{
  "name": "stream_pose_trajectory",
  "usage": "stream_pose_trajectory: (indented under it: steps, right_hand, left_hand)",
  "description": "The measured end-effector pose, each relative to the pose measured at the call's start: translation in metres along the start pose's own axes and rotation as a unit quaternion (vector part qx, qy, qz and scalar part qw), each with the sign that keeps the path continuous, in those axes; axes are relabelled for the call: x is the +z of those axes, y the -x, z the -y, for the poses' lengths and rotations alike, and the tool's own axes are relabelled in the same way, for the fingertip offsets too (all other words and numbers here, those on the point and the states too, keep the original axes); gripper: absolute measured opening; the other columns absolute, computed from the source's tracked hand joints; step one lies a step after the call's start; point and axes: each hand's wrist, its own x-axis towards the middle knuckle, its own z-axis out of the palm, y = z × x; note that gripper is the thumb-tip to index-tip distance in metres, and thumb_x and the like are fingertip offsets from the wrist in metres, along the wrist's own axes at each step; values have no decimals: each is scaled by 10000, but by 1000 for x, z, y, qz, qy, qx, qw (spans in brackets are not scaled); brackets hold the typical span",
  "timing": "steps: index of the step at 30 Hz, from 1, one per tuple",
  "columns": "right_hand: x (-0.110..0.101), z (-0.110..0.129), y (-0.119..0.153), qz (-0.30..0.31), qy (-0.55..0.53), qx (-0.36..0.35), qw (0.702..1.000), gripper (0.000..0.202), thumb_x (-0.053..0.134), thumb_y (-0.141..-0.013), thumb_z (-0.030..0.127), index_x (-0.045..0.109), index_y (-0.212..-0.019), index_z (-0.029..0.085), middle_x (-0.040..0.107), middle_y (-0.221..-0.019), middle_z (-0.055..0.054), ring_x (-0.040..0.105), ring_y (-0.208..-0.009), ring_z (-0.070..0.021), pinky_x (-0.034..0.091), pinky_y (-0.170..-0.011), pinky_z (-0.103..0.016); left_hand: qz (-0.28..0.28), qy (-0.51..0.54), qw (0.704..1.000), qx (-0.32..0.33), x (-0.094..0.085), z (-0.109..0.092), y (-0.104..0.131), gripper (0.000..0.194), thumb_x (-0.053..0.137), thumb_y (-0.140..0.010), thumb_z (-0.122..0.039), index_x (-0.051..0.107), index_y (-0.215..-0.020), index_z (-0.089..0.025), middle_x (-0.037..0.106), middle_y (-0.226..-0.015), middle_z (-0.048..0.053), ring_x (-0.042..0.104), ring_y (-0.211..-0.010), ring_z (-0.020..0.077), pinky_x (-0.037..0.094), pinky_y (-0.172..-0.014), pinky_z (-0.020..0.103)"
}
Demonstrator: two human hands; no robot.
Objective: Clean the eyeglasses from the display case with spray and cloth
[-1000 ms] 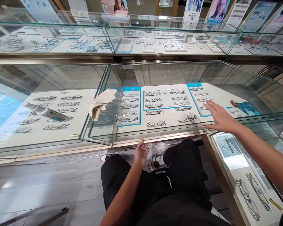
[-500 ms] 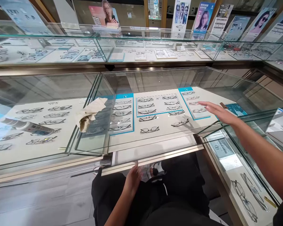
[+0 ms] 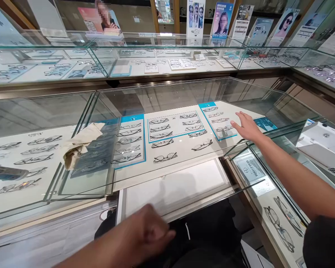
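My left hand (image 3: 152, 230) is in the foreground, over the front edge of a pulled-out white drawer (image 3: 181, 188). It is blurred by motion, with its fingers curled in and the thumb pointing right; no object shows in it. My right hand (image 3: 247, 126) is spread flat over the glass display case (image 3: 167, 98), at its right part. Whether the palm touches the glass I cannot tell. Under the glass, several pairs of eyeglasses (image 3: 165, 158) lie in rows, some on blue-edged cards (image 3: 143, 149). The drawer juts out from under this case.
A crumpled beige cloth (image 3: 82, 143) lies on the glass at left, with a bottle (image 3: 7, 173) beyond it at the left edge. White boxes (image 3: 324, 143) stand on the right counter. Eyeglasses (image 3: 279, 227) lie in the right case. Poster stands (image 3: 195, 18) line the back counter.
The drawer has come further out, showing more of its white inside. My left hand has left the drawer's front edge and risen closer to the camera. My right hand stays over the glass, fingers more spread.
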Motion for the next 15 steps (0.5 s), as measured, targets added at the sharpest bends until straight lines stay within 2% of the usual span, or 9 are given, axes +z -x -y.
stream_pose_trajectory:
  steps: [1,2,3,5,7,9,10,13,15]
  right_hand:
    - [2,-1,0,-4,0,1,1000,889,376,-1030,749,456,-1663,130,407,-1766,-230,357,-1643,-450,295,-1341,-686]
    - [4,-2,0,-8,0,1,1000,892,370,-1028,753,451,-1667,136,407,-1767,-225,358,-1640,-452,296,-1337,-694]
    - [5,-3,0,-11,2,0,1000,894,364,-1028,757,449,-1669,139,406,-1768,-223,358,-1640,-454,296,-1336,-698]
    - [8,-5,0,-13,10,-2,1000,890,347,-1032,756,457,-1665,140,414,-1764,-222,360,-1640,-451,295,-1337,-694]
    - [9,-6,1,-13,19,-9,1000,871,326,-1041,746,475,-1651,143,436,-1752,-217,371,-1638,-441,300,-1340,-679]
    - [9,-6,1,-15,24,-14,1000,853,315,-1046,742,492,-1637,153,453,-1742,-210,382,-1635,-429,315,-1337,-666]
    - [9,-5,2,-17,24,-13,999,845,313,-1048,740,498,-1632,159,457,-1739,-209,387,-1634,-424,326,-1332,-662]
    - [10,-4,3,-20,29,-9,999,827,320,-1055,725,512,-1614,146,464,-1729,-228,404,-1628,-409,348,-1323,-645]
    - [11,-3,3,-21,35,-5,999,823,333,-1058,714,523,-1597,121,473,-1714,-247,420,-1620,-403,354,-1324,-628]
  left_hand:
    - [86,-56,994,21,0,-30,-24,581,815,-838,-552,441,-546,-217,324,-554,-22,230,-556,119,240,-576,330]
    - [133,-100,985,47,5,-54,-51,613,783,-886,-537,386,-556,-208,291,-573,-27,195,-573,117,209,-586,335]
    - [154,-131,976,81,14,-72,-78,624,722,-948,-515,335,-572,-203,271,-587,-28,186,-584,120,193,-598,342]
    - [146,-188,958,162,38,-88,-131,588,631,-1010,-441,272,-610,-202,259,-600,-30,182,-592,128,188,-617,353]
    - [97,-249,942,202,62,-84,-178,547,599,-1013,-365,248,-625,-207,266,-578,-31,197,-583,134,211,-623,352]
    - [56,-326,917,223,80,-71,-215,490,571,-1021,-348,294,-639,-214,369,-593,-16,305,-597,147,241,-634,348]
    - [46,-362,904,222,86,-66,-231,454,570,-1026,-381,365,-655,-221,451,-618,-5,378,-614,158,265,-633,344]
    - [16,-396,886,239,97,-59,-271,324,531,-1051,-388,570,-772,-228,657,-811,35,570,-768,192,357,-696,335]
    - [-5,-407,876,257,100,-62,-295,265,525,-1061,-359,660,-877,-225,721,-971,61,640,-925,217,419,-800,340]
